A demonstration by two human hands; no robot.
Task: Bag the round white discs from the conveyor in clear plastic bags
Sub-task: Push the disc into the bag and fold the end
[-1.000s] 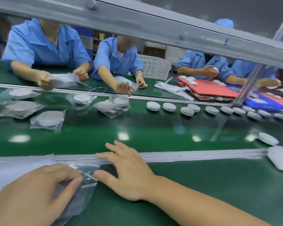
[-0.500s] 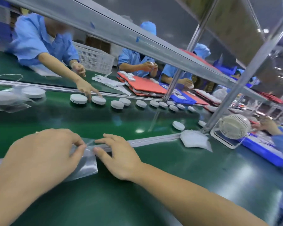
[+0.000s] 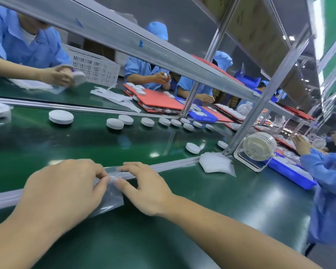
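Closely, left hand [image 3: 66, 191] pinching clear bag [image 3: 111, 198], right hand [image 3: 145, 189] flat, touching it.

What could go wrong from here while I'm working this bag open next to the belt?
1. The bag looks flat and unopened, pinched at its edge by the left hand with the right hand touching it; thin film may slip from that grip or crease.
2. Both hands are busy, so the nearest disc on the belt may go unbagged if opening drags.
3. The fan stands beside the spare bags; airflow might scatter them.
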